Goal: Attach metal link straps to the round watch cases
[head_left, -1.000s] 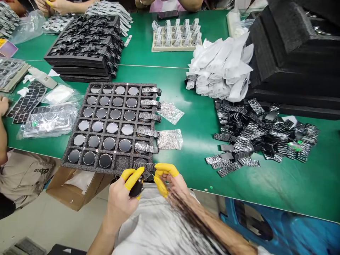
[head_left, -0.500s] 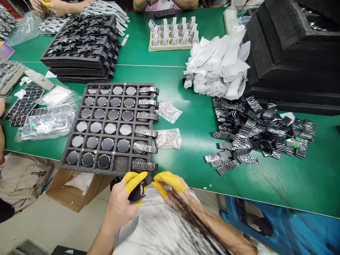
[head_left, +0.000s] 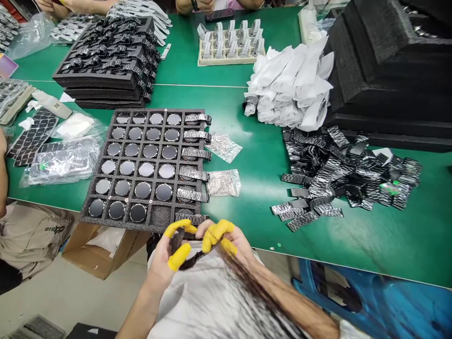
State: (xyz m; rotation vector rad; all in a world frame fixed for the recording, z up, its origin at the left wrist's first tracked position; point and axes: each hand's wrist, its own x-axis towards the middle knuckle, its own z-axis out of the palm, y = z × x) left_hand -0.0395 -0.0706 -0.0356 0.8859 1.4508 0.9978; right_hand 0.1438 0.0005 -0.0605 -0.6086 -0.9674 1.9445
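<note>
My left hand (head_left: 165,259), with yellow finger cots, is closed around a dark round watch (head_left: 176,240), now turned so its face is hidden. From it a black strap (head_left: 192,260) runs to my right hand (head_left: 231,238), whose yellow-tipped fingers pinch close by its end; any small part between them is too small to see. Just beyond both hands lies a black foam tray (head_left: 162,216) holding round watch cases. Its right column has watches with black link straps (head_left: 192,194). One front-row compartment holds no watch.
Two clear bags of small metal pins (head_left: 223,183) lie right of the tray. Farther right are loose black link straps (head_left: 328,174), white-wrapped bundles (head_left: 289,84) and tall black foam blocks (head_left: 388,80). Stacked watch trays (head_left: 102,89) stand behind; other people's hands (head_left: 203,5) are across the table.
My left hand has turned the watch, so its glossy face no longer shows. My right hand's fingers have curled closer together beside the strap. The tray and piles stay put.
</note>
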